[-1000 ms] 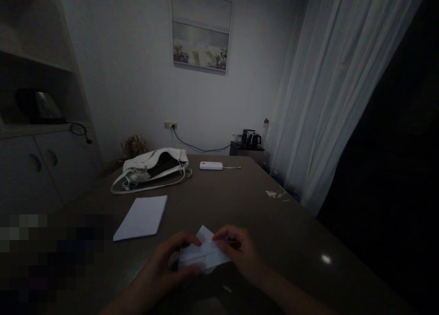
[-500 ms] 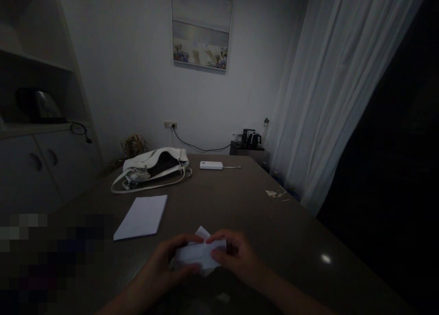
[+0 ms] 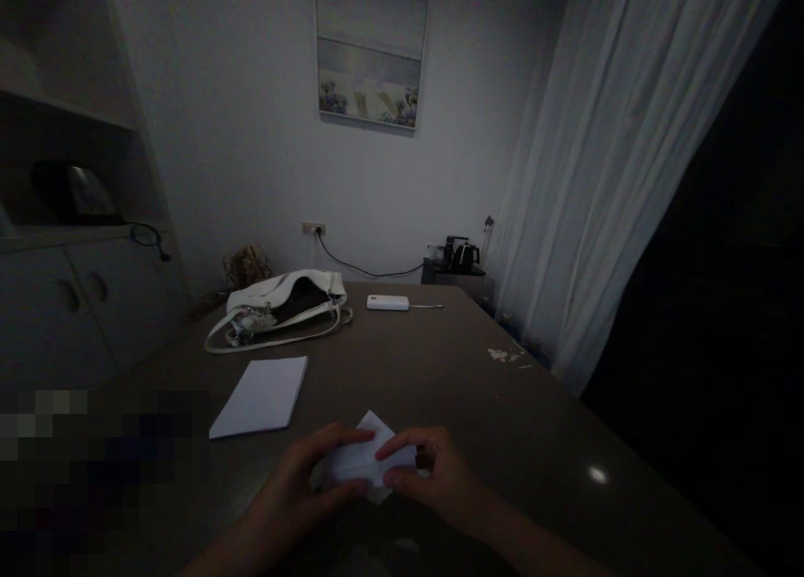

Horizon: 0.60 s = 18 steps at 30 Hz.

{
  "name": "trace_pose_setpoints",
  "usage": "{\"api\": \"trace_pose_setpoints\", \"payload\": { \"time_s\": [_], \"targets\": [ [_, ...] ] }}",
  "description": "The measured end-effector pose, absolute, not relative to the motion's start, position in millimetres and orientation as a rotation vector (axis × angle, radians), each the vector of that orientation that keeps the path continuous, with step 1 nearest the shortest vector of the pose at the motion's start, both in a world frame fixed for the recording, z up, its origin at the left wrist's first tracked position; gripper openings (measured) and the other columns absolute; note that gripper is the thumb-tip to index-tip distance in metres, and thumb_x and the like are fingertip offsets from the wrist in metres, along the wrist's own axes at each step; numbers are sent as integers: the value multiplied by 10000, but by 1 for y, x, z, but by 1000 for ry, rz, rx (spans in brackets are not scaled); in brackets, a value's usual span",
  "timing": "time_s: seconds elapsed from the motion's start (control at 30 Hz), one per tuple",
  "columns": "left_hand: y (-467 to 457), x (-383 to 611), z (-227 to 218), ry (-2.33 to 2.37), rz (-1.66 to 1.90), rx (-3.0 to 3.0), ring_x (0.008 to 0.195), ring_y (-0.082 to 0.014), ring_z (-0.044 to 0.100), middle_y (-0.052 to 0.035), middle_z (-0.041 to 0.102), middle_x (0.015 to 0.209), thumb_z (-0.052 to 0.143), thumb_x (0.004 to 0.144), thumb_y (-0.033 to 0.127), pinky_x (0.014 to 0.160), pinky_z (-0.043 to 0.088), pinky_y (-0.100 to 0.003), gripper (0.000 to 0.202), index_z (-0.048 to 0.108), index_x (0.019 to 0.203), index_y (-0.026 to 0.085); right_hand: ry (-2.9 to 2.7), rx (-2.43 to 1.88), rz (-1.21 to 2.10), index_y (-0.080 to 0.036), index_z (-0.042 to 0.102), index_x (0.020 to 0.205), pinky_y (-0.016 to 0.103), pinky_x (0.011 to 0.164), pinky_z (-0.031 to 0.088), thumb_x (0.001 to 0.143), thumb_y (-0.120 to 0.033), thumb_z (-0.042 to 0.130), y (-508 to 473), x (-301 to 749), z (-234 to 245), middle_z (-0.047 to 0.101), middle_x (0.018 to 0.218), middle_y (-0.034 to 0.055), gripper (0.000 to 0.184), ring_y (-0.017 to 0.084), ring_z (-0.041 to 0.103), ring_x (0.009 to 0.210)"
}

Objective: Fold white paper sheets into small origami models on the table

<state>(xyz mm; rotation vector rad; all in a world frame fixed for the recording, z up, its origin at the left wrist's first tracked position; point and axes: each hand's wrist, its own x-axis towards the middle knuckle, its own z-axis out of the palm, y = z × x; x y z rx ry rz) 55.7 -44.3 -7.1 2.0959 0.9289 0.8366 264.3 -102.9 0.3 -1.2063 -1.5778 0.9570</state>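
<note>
Between my hands, over the near part of the table, is a small folded piece of white paper (image 3: 358, 461). One pointed corner sticks up at its far side and another points down toward me. My left hand (image 3: 317, 472) grips its left end, thumb along the near edge and fingers along the far edge. From the right, my right hand (image 3: 433, 472) pinches the other end, with the index finger lying on top and the thumb at the near edge. The paper's underside is hidden.
A stack of white paper (image 3: 260, 397) lies on the brown table (image 3: 402, 359) to the left. Behind it rests an open white handbag (image 3: 282, 296). A white power bank (image 3: 388, 303) with a short cable lies at the far end. Pale flakes (image 3: 504, 355) mark the right edge.
My right index finger has straightened and shifted slightly on the paper, and the thumb has slid toward its near edge. More of the far pointed corner shows.
</note>
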Motion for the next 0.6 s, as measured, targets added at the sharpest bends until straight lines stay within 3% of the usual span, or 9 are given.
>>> {"api": "trace_pose_setpoints", "payload": {
  "time_s": [0.2, 0.33, 0.4, 0.47, 0.6],
  "targets": [
    [-43, 57, -1, 807, 828, 2419, 1046, -259, 555, -59, 572, 1155, 637, 754, 368, 871, 484, -359, 465, 543, 1209, 339, -1565, -1206, 986, -188, 695, 914, 257, 634, 446, 700, -228, 668, -103, 263, 0, 677, 852, 45, 219, 155, 595, 733],
    [-47, 55, 9, 748, 797, 2566, 1216, -289, 421, -61, 340, 1422, 612, 786, 363, 977, 405, -431, 552, 420, 1303, 355, -1614, -1218, 961, -197, 697, 911, 271, 672, 445, 714, -232, 659, -105, 262, 0, 680, 864, 42, 204, 162, 597, 762],
    [-48, 53, 10, 691, 684, 2623, 1261, -295, 368, -50, 284, 1460, 585, 807, 361, 1010, 358, -470, 602, 329, 1352, 364, -1659, -1209, 963, -211, 699, 911, 273, 682, 441, 723, -236, 654, -107, 262, 1, 679, 861, 34, 195, 158, 595, 756],
    [-50, 52, 10, 654, 634, 2640, 1261, -289, 372, -52, 332, 1440, 575, 815, 363, 1018, 348, -473, 616, 302, 1366, 354, -1699, -1237, 942, -229, 705, 904, 276, 693, 435, 719, -232, 659, -108, 262, 1, 674, 868, 27, 191, 158, 591, 762],
    [-52, 52, 9, 661, 696, 2573, 1198, -282, 449, -65, 467, 1347, 589, 802, 372, 988, 394, -441, 558, 398, 1323, 323, -1707, -1281, 892, -254, 707, 913, 291, 740, 436, 700, -215, 670, -111, 262, 2, 654, 964, 30, 220, 177, 582, 848]
  ]
}}
